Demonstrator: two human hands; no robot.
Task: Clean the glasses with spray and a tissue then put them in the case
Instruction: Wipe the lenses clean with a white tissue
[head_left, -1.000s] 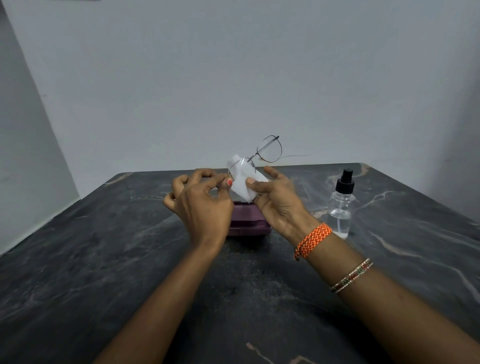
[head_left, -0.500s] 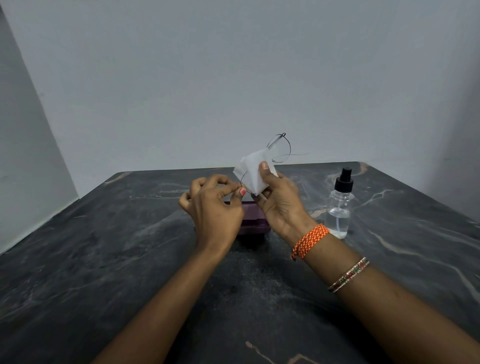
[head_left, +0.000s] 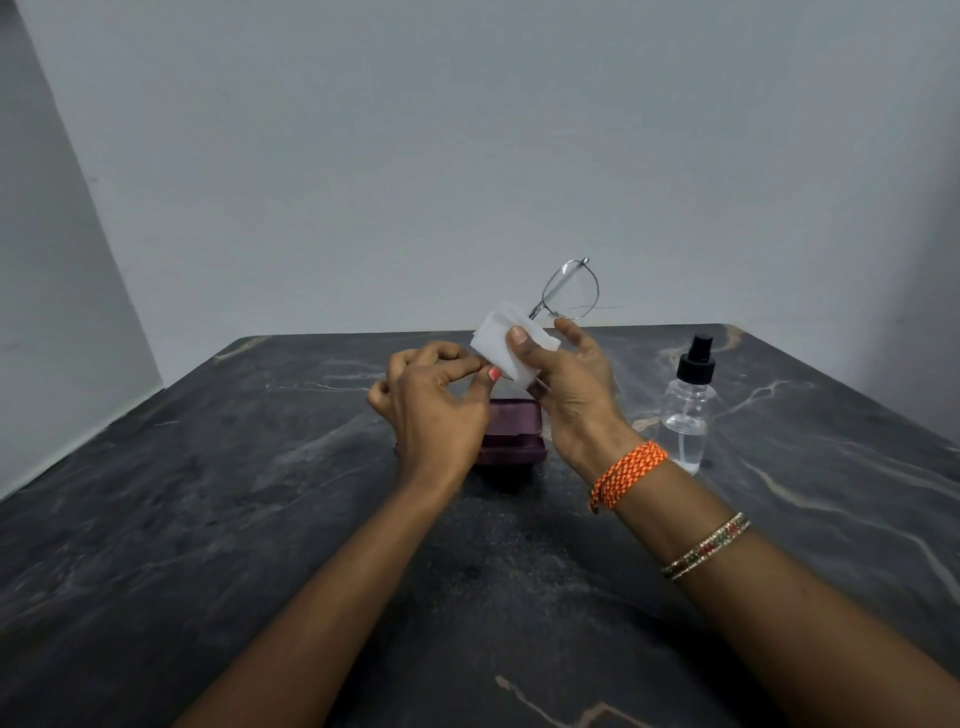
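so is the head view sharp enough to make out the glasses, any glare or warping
Head view: soft, even light with no glare; the thin glasses frame reads sharp against the wall; the lens under the tissue is hidden; the table edges bow from the wide angle.

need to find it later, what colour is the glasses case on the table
Dark purple, maroon-like; the case shows in the head view.
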